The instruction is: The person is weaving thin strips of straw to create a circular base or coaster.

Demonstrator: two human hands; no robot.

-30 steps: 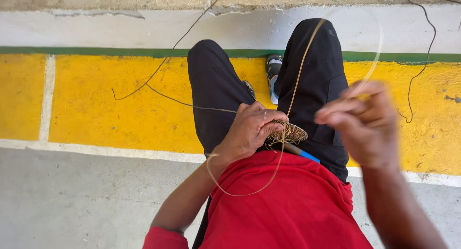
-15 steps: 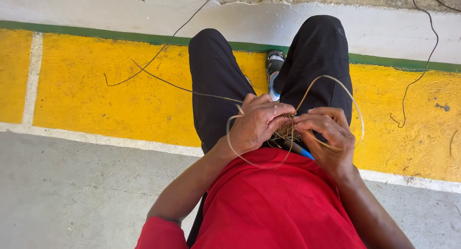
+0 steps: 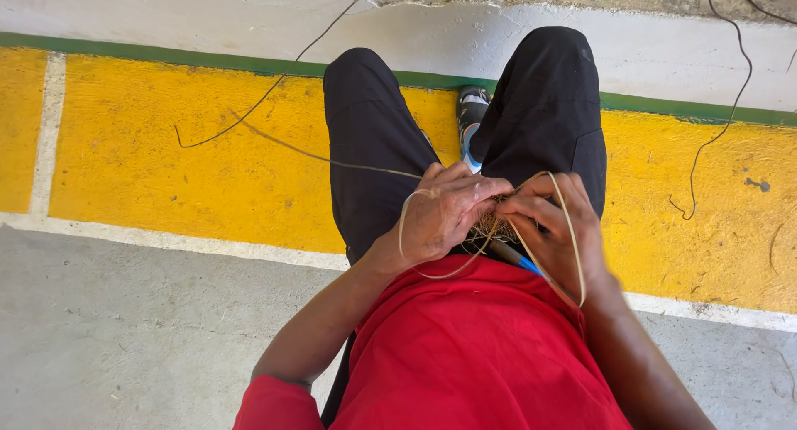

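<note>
Woven piece: a small bundle of tan straw-like fibre (image 3: 490,227), fine strands bristling out of it, mostly hidden between the two hands; its full shape cannot be told.
Where it is: on the lap, above the hem of the red shirt (image 3: 465,355) and between the thighs in black trousers (image 3: 365,148).
Left hand: the left hand (image 3: 444,214) is curled closed over the left part of the bundle, fingers bent and pressed on it.
Right hand: the right hand (image 3: 552,227) is closed on the right part of the bundle, fingertips pinching at the fibres, just touching the other hand's fingers.
Long strand: a pale, thin strip (image 3: 573,239) loops over the right hand and another arc of it passes under the left wrist; a darker strand (image 3: 315,156) runs away from the left hand across the yellow band.
Blue tool: a thin blue-handled thing (image 3: 525,264) sticks out under the right hand; its kind cannot be told.
Shoe: one dark shoe (image 3: 471,114) shows between the knees.
Surface: grey concrete floor (image 3: 124,330) near the body, then a white line, a broad yellow painted band (image 3: 166,164), a green stripe and a white strip (image 3: 249,23) beyond.
Loose bits: thin dark strands (image 3: 714,131) lie on the paint at the right.
</note>
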